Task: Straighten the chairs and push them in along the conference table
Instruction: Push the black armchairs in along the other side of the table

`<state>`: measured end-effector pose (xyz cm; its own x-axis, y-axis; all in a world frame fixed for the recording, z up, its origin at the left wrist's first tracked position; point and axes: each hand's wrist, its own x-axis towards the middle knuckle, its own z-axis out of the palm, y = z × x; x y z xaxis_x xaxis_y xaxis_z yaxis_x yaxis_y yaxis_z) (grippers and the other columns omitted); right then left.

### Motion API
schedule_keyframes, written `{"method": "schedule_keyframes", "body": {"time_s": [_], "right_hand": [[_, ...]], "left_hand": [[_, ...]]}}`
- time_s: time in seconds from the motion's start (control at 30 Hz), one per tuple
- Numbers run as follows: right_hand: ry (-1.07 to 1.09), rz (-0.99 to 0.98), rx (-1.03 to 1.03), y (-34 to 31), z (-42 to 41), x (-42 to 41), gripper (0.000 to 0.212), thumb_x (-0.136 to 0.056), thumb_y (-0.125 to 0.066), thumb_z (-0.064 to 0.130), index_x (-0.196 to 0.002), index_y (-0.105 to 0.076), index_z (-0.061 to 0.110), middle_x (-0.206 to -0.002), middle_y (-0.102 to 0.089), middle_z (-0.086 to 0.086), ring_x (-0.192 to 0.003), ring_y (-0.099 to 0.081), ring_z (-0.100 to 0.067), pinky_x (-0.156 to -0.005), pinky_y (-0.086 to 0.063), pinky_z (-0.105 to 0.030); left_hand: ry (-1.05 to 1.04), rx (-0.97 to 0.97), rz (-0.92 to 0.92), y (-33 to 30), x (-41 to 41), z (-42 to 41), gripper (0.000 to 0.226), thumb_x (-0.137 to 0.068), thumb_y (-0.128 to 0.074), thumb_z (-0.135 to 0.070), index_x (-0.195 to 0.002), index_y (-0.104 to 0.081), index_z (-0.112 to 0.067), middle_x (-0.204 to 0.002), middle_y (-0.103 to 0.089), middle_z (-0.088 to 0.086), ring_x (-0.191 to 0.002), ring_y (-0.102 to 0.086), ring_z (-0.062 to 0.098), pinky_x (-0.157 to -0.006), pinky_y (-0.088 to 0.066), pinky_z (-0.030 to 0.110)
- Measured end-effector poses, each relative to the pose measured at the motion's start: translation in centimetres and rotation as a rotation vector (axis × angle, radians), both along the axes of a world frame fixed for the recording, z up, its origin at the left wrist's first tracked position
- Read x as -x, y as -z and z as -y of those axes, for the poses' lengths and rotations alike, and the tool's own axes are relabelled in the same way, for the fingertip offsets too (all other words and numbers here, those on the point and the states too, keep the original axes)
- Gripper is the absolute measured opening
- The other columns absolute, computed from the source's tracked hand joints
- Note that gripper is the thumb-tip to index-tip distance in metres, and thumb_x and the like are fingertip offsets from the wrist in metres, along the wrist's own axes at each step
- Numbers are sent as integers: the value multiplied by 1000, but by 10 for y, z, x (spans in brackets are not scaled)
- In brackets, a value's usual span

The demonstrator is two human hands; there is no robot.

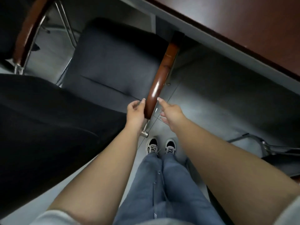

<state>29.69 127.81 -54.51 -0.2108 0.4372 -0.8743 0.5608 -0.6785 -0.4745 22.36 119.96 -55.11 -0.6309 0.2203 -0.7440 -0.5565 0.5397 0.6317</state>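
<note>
A black padded chair point(113, 62) with a chrome frame stands below me, its seat turned toward the dark brown conference table point(243, 21) at the upper right. Its brown wooden armrest point(160, 75) runs toward me from the table's edge. My left hand point(135, 111) is at the near end of that armrest on its left side, fingers loosely bent, fingertips touching the wood. My right hand point(170, 111) reaches in from the right with straight fingers, the index tip at the armrest's right edge. The chair's black backrest point(48, 119) fills the left.
A second chair's wooden armrest point(27, 33) and chrome legs show at the upper left. Another chair's chrome base point(267, 146) lies at the right. My feet in black-and-white sneakers point(160, 146) stand on the grey floor point(219, 95) just behind the armrest.
</note>
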Motion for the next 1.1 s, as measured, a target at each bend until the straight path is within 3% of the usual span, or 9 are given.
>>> {"method": "schedule_keyframes", "body": {"time_s": [0.1, 0.23, 0.3, 0.53, 0.67, 0.77, 0.9, 1.0, 1.1], "right_hand": [[-20, -36, 58, 20, 5, 11, 38, -84, -60, 52, -91, -58, 15, -87, -57, 0, -86, -53, -16, -94, -46, -33], [40, -142, 168, 30, 14, 15, 30, -87, -60, 45, -75, -58, 17, -70, -59, 2, -67, -56, -11, -68, -47, -21], [87, -161, 178, 30, 16, 13, 28, -87, -61, 42, -76, -59, 17, -78, -64, 1, -76, -62, -13, -62, -48, -20], [99, -105, 195, 27, 36, 1, 35, -81, -65, 50, -86, -62, 15, -105, -69, -8, -102, -63, -21, -85, -51, -36], [177, -90, 221, 28, 70, -17, 38, -82, -65, 48, -94, -61, 12, -108, -67, -9, -104, -62, -22, -83, -49, -40], [230, -94, 230, 28, 97, -29, 47, -83, -64, 47, -107, -62, 7, -103, -69, -10, -95, -64, -20, -75, -49, -37], [269, -98, 240, 27, 130, -47, 30, -86, -62, 44, -85, -61, 14, -77, -65, -1, -69, -61, -10, -70, -48, -33], [326, -101, 205, 29, 150, -53, 27, -85, -62, 44, -81, -60, 17, -80, -66, 0, -78, -61, -13, -76, -47, -35], [427, -103, 159, 30, 161, -51, 28, -84, -64, 46, -80, -60, 18, -89, -66, -2, -93, -63, -19, -79, -48, -34]], "left_hand": [[103, 76, 69, 14, 2, 0, 51, -91, -51, -46, -130, -44, -15, -123, -58, 8, -112, -57, 24, -101, -44, 39], [360, 172, 11, 18, 1, 4, 48, -93, -38, -55, -108, -56, -13, -106, -64, 8, -98, -59, 21, -88, -45, 31], [392, 191, -19, 16, 4, 4, 44, -94, -37, -54, -102, -53, -14, -102, -62, 8, -93, -58, 21, -83, -43, 29], [453, 231, 42, 12, -1, 22, 46, -92, -38, -56, -100, -52, -13, -99, -63, 10, -93, -59, 24, -83, -44, 33], [452, 197, 77, 7, -16, 48, 38, -94, -42, -49, -93, -52, -12, -82, -59, 7, -69, -54, 16, -62, -44, 22], [479, 195, 92, 7, -25, 73, 35, -94, -44, -47, -89, -52, -13, -79, -59, 6, -68, -54, 17, -63, -45, 25], [552, 219, 104, 6, -37, 103, 38, -93, -44, -48, -96, -54, -12, -82, -60, 5, -74, -55, 18, -69, -45, 29], [572, 208, 96, 7, -43, 118, 36, -92, -45, -51, -87, -53, -16, -89, -63, 8, -85, -58, 23, -78, -46, 32], [560, 181, 123, 4, -47, 125, 43, -92, -42, -54, -100, -56, -14, -102, -64, 9, -96, -60, 24, -77, -47, 32]]}}
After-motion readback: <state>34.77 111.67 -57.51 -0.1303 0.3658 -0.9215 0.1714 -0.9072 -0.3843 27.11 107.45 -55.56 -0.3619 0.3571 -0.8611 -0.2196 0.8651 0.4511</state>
